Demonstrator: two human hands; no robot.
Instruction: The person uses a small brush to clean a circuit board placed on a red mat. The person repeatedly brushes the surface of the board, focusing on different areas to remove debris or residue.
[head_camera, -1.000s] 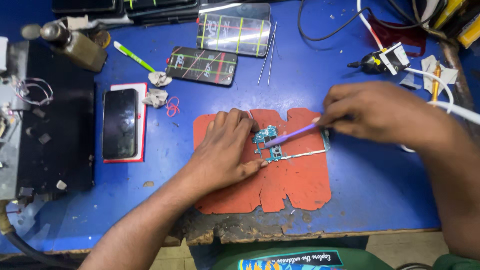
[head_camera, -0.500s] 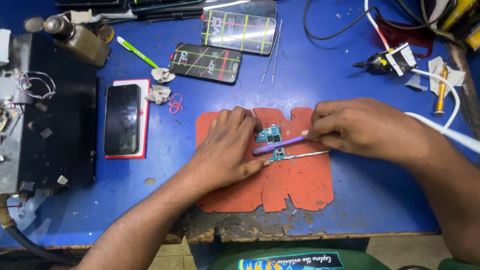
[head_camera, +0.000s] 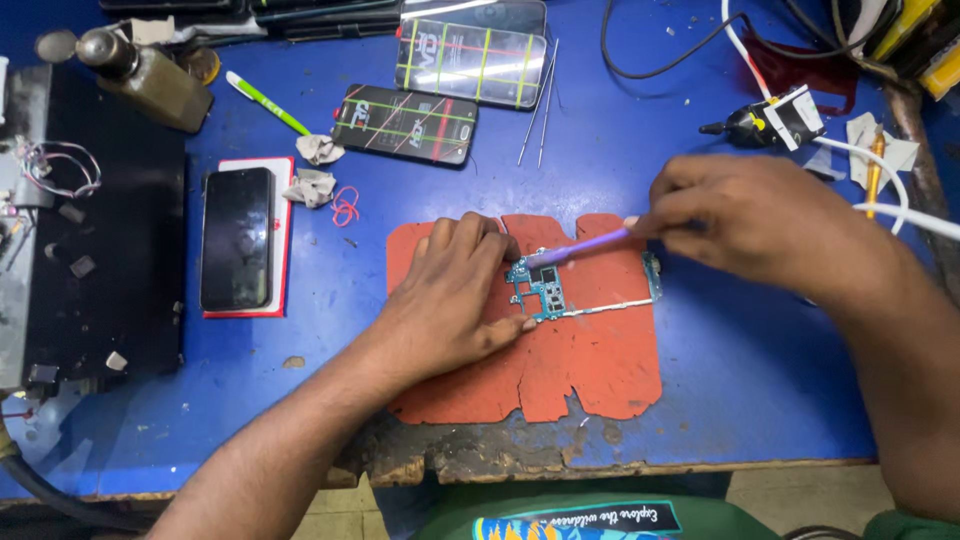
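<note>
A teal phone circuit board (head_camera: 545, 290) lies on a worn orange mat (head_camera: 590, 370) in the middle of the blue table. My left hand (head_camera: 450, 300) rests flat on the mat, its fingertips pressing the board's left side. Gripped in my right hand (head_camera: 760, 220) is a purple brush-like tool (head_camera: 580, 247), whose tip touches the top of the board.
A black phone (head_camera: 237, 238) lies on a red-edged white box at left, beside a dark equipment block (head_camera: 110, 250). Two phone screens (head_camera: 405, 123) and tweezers (head_camera: 540, 100) sit behind the mat. A glass bottle (head_camera: 150, 75), green pen, cables and a black-tipped tool (head_camera: 765, 120) line the back.
My right hand has shifted the purple tool slightly up and left across the board. The left hand stays pressed on the board. The camera view has drifted a little.
</note>
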